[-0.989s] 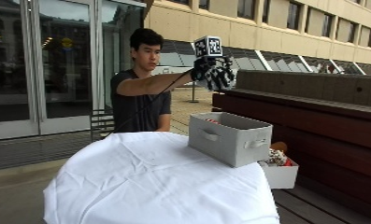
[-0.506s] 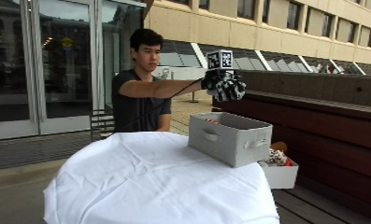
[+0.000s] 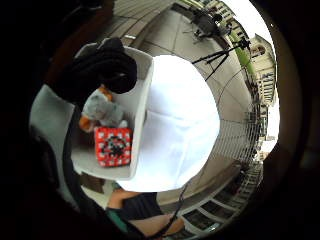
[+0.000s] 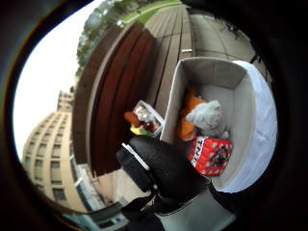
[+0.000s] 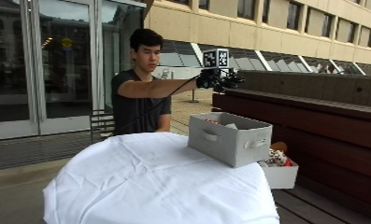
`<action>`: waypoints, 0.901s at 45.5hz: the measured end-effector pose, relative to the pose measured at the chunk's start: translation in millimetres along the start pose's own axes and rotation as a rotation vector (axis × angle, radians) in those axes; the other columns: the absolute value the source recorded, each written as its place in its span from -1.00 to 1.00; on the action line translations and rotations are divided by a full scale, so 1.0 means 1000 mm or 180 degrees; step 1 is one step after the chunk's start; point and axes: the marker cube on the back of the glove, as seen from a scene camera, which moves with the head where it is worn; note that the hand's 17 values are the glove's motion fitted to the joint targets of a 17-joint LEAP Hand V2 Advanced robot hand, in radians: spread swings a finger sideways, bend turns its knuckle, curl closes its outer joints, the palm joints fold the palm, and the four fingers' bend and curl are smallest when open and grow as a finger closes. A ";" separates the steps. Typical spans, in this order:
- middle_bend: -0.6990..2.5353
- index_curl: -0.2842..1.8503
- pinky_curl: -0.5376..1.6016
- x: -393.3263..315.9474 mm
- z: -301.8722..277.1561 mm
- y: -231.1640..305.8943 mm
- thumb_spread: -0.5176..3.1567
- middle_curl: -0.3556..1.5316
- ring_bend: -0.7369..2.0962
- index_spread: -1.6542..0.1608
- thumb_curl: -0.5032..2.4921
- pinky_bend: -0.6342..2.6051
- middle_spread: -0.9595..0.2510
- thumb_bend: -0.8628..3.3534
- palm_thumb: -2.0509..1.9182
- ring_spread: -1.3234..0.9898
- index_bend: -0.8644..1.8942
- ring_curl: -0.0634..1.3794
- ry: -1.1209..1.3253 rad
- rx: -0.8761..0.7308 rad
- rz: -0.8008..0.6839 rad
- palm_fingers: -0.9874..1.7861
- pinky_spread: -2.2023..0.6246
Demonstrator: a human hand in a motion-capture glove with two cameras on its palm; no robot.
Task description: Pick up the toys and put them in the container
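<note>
Here the gloved grip [image 5: 217,80] hovers spread above the container [image 5: 230,138], red "TNT" block [image 4: 210,155] inside.

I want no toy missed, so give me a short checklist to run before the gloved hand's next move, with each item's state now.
1. Gloved right hand holds nothing: ok; in the outside view its fingers are spread with no toy in them.
2. Hand is clear of the grey container: ok, raised above it.
3. Toys already in the container: ok; the grey plush, orange toy and red TNT block lie inside.
4. White tablecloth carries no loose toys: ok in the outside view.
5. Small white box beside the table emptied: not ok, toys remain in it.
</note>
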 end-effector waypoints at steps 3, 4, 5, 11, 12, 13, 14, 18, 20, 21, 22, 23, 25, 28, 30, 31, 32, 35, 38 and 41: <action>-0.47 -0.64 -0.08 0.021 -0.009 0.003 -0.17 -0.20 -0.03 0.46 -0.41 0.20 0.54 -0.64 -0.03 -0.01 -0.25 -0.51 0.0122 0.0047 0.0056 -0.38 0.49; -0.47 -0.63 -0.09 0.029 -0.012 0.005 -0.17 -0.20 -0.04 0.46 -0.42 0.19 0.54 -0.64 -0.03 -0.01 -0.25 -0.52 0.0147 0.0055 0.0079 -0.38 0.49; -0.47 -0.63 -0.09 0.037 -0.015 0.007 -0.17 -0.20 -0.05 0.47 -0.43 0.19 0.54 -0.64 -0.03 0.00 -0.25 -0.52 0.0168 0.0066 0.0109 -0.38 0.50; -0.48 -0.59 -0.11 0.085 -0.035 0.025 -0.17 -0.23 -0.09 0.46 -0.46 0.18 0.53 -0.64 -0.03 0.01 -0.26 -0.54 0.0262 0.0239 0.0365 -0.39 0.52; -0.48 -0.59 -0.12 0.095 -0.038 0.029 -0.17 -0.24 -0.09 0.46 -0.46 0.17 0.53 -0.64 -0.03 0.01 -0.26 -0.54 0.0278 0.0270 0.0416 -0.39 0.52; -0.48 -0.59 -0.12 0.104 -0.041 0.034 -0.17 -0.24 -0.10 0.46 -0.47 0.17 0.53 -0.64 -0.03 0.01 -0.26 -0.55 0.0297 0.0299 0.0468 -0.39 0.52; -0.48 -0.58 -0.12 0.112 -0.043 0.038 -0.17 -0.25 -0.11 0.46 -0.47 0.17 0.53 -0.64 -0.03 0.01 -0.27 -0.55 0.0317 0.0322 0.0517 -0.39 0.53; -0.48 -0.57 -0.13 0.146 -0.044 0.050 -0.17 -0.26 -0.12 0.47 -0.49 0.16 0.52 -0.64 -0.03 0.01 -0.27 -0.55 0.0368 0.0359 0.0648 -0.39 0.53; -0.48 -0.57 -0.13 0.164 -0.042 0.055 -0.17 -0.27 -0.13 0.47 -0.49 0.16 0.52 -0.64 -0.03 0.02 -0.27 -0.55 0.0374 0.0364 0.0706 -0.38 0.53; -0.48 -0.56 -0.14 0.172 -0.041 0.059 -0.17 -0.27 -0.13 0.46 -0.50 0.15 0.52 -0.64 -0.03 0.02 -0.27 -0.55 0.0378 0.0372 0.0741 -0.39 0.54; -0.48 -0.56 -0.14 0.179 -0.040 0.062 -0.17 -0.27 -0.13 0.46 -0.50 0.15 0.52 -0.64 -0.03 0.02 -0.27 -0.55 0.0384 0.0384 0.0776 -0.38 0.54; -0.48 -0.56 -0.14 0.186 -0.038 0.066 -0.17 -0.28 -0.14 0.46 -0.50 0.15 0.51 -0.64 -0.03 0.02 -0.27 -0.55 0.0389 0.0392 0.0808 -0.38 0.54; -0.48 -0.55 -0.15 0.201 -0.035 0.074 -0.17 -0.28 -0.14 0.46 -0.51 0.14 0.51 -0.64 -0.03 0.02 -0.27 -0.55 0.0394 0.0388 0.0859 -0.38 0.54; -0.47 -0.55 -0.16 0.227 -0.031 0.087 -0.17 -0.28 -0.16 0.46 -0.52 0.13 0.50 -0.64 -0.03 0.02 -0.27 -0.55 0.0390 0.0361 0.0929 -0.38 0.54; -0.47 -0.55 -0.16 0.241 -0.027 0.095 -0.17 -0.29 -0.16 0.47 -0.52 0.13 0.50 -0.64 -0.03 0.02 -0.27 -0.55 0.0387 0.0360 0.0980 -0.38 0.55; -0.47 -0.54 -0.16 0.247 -0.025 0.098 -0.17 -0.29 -0.17 0.46 -0.52 0.12 0.50 -0.64 -0.03 0.02 -0.27 -0.55 0.0386 0.0369 0.1007 -0.38 0.55; -0.47 -0.54 -0.16 0.252 -0.024 0.103 -0.17 -0.29 -0.17 0.46 -0.52 0.12 0.50 -0.63 -0.03 0.02 -0.27 -0.55 0.0384 0.0379 0.1033 -0.38 0.55; -0.47 -0.54 -0.17 0.267 -0.018 0.121 -0.17 -0.29 -0.18 0.46 -0.53 0.11 0.50 -0.63 -0.03 0.02 -0.28 -0.55 0.0364 0.0366 0.1108 -0.38 0.55; -0.47 -0.53 -0.17 0.279 -0.012 0.138 -0.17 -0.30 -0.19 0.47 -0.53 0.11 0.50 -0.63 -0.03 0.02 -0.27 -0.55 0.0380 0.0328 0.1205 -0.38 0.55; -0.47 -0.53 -0.18 0.291 -0.007 0.147 -0.17 -0.30 -0.20 0.47 -0.54 0.10 0.49 -0.63 -0.03 0.02 -0.27 -0.55 0.0427 0.0300 0.1262 -0.37 0.55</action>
